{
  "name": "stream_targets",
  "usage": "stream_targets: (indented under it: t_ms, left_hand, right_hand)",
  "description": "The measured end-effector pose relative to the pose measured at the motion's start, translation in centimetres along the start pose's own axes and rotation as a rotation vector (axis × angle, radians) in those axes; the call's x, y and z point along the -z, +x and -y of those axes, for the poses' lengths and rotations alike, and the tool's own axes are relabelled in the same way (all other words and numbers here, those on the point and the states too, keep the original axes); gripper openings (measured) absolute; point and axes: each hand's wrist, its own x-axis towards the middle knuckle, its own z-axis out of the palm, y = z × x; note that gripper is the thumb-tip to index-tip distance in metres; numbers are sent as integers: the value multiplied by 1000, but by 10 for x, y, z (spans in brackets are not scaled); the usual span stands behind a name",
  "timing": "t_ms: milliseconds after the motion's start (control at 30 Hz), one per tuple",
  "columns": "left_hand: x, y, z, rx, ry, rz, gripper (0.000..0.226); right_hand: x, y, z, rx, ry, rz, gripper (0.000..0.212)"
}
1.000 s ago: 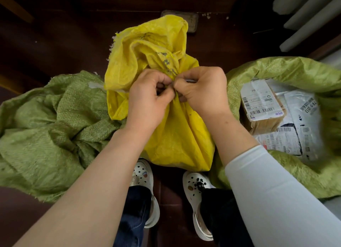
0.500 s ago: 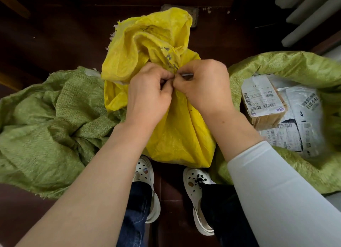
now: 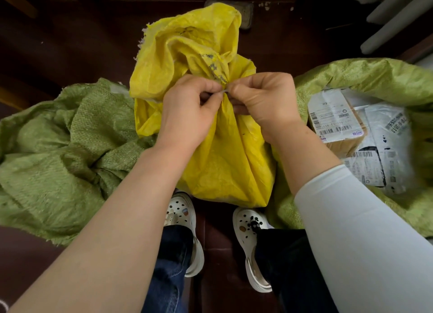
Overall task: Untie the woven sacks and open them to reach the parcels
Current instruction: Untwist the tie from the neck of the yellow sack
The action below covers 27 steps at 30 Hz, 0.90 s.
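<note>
Clogs (image 3: 180,209), white: 2, at 6 o'clock.
Hands: 2. Left hand (image 3: 185,116) and right hand (image 3: 264,104), fingers curled, each pinching the thin grey tie (image 3: 224,92) between fingertips.
Yellow sack (image 3: 225,167): 1, centre, tie at its gathered neck.
Green sacks: 2. Crumpled green sack (image 3: 58,148) at 9 o'clock; open green sack (image 3: 351,76) at 3 o'clock, with 3 labelled parcels (image 3: 335,118) showing.

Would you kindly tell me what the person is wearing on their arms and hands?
The left arm is bare, no sleeve in view. The right arm wears a close-fitting white sleeve ending short of the wrist. The left hand and right hand are ungloved.
</note>
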Motion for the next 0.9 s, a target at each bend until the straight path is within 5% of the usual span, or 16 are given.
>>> stream_targets:
  t_ms: [367,600,767,900]
  left_hand:
    - [6,7,-1,138,117,104,14]
    - [2,3,2,66,53,89,12]
    - [0,2,3,65,-49,56,9]
    - [2,3,1,125,-103,69,4]
  right_hand:
    - [-3,-2,0,354,-580,81,13]
    - [-1,-1,4,275,-519,35,11]
    - [2,0,4,17,-76,30,14]
    - [6,1,3,63,-99,101,14]
